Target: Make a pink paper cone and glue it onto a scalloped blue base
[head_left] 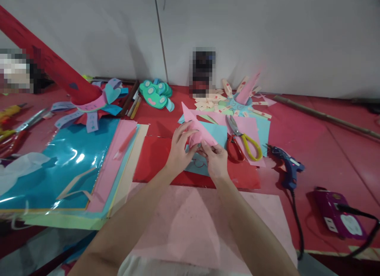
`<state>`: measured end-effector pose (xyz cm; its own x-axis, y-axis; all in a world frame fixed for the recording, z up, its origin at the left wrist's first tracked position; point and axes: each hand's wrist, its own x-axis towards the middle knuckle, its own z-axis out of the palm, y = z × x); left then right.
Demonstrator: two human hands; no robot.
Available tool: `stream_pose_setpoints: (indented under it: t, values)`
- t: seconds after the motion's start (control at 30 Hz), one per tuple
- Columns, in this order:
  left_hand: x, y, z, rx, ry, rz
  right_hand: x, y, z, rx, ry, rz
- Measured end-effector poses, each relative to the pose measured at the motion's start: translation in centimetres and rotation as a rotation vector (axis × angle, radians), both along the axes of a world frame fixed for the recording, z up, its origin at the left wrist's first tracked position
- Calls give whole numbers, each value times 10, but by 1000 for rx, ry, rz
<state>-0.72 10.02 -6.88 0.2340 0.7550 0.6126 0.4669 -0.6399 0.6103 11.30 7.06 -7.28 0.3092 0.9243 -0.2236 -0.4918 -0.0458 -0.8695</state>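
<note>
Currently scissors (238, 132), glue gun (289, 167) sit right; left hand (179, 148), right hand (217, 159) grip pink paper cone (196, 124), axis diagonal, tip up-left.

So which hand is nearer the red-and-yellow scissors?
The right. The right hand pinches the pointed pink paper just beside the scissors; the left hand is farther off, at the paper's other side.

A pink paper piece (203, 133) is rolled into a smooth, plain cone, held tilted between the left hand (180, 147) and right hand (217, 159), its sharp tip pointing away and slightly left.
</note>
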Motion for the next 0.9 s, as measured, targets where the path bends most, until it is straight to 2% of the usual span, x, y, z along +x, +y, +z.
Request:
stream_pose_setpoints:
  t: [0.27, 0.43, 0.53, 0.7, 0.9]
  values:
    - [-2, -1, 1, 34, 13, 21, -1, -1, 3, 41, 37, -2]
    - [-2, -2, 0, 82, 34, 16, 2, 1, 9, -8, 91, -68]
    - [0, -4, 0, 153, 82, 14, 6, 6, 8, -48, 143, -112]
    - [1, -5, 0, 229, 77, 49, 7, 7, 3, -73, 197, -93]
    - [-2, -4, -1, 159, 96, 54, 4, 5, 4, -103, 252, -95]
